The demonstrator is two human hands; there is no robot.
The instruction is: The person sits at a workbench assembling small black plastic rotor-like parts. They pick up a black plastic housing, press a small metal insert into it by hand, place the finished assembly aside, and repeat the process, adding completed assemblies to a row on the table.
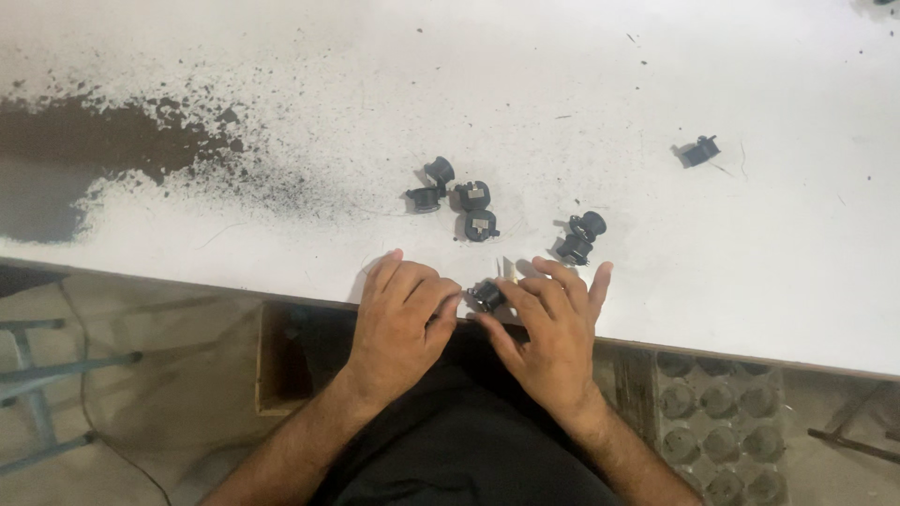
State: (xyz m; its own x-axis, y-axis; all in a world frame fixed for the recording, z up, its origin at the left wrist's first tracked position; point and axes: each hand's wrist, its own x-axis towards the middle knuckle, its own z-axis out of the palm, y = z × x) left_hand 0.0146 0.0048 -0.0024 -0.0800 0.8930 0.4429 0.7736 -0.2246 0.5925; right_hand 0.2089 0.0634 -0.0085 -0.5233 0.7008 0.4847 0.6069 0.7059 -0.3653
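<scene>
Both hands rest at the near edge of a white table [656, 75]. My left hand [401, 319] and my right hand [553, 323] meet around one small black plastic part [486, 295], each pinching a side of it with fingertips. Just beyond lie several more of the same black parts: a cluster [459, 199] in the middle and one pair [579, 238] close to my right fingers. Another black part [698, 151] lies alone farther right.
A dark worn patch with black speckles [103, 150] covers the table's left side. Below the edge are a brown box [279, 361], a grey moulded tray with round pockets [722, 412] and a metal frame [37, 375] on the floor.
</scene>
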